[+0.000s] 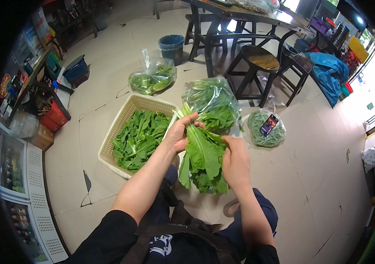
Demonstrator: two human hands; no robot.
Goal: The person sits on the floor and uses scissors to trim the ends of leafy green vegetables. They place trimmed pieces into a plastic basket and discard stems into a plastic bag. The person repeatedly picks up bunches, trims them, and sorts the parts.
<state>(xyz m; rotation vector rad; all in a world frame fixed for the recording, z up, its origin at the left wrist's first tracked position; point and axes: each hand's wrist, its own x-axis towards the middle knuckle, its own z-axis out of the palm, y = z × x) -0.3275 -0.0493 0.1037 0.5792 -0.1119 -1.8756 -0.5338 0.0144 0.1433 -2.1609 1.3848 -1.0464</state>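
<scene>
My left hand (179, 133) is closed around the pale stems of a bunch of leafy greens (202, 151), whose leaves hang down towards me. With thumb and fingers, my right hand (237, 156) pinches the edge of a leaf on the bunch's right side. Left of the bunch, a cream plastic basket (109, 145) on the floor holds loose green leaves (141, 135). Just beyond my hands lies a clear plastic bag (209, 92) of long-stemmed greens, its leaves spilling out at the near end.
A knotted bag of greens (153, 77) and a lined bucket (171, 49) stand beyond the basket. To the right, a phone (269, 125) lies on a bag of thin green vegetables (256, 137). Further back are a wooden stool (260, 58) and a table (233, 11). Glass-fronted refrigerators (25, 171) line the left.
</scene>
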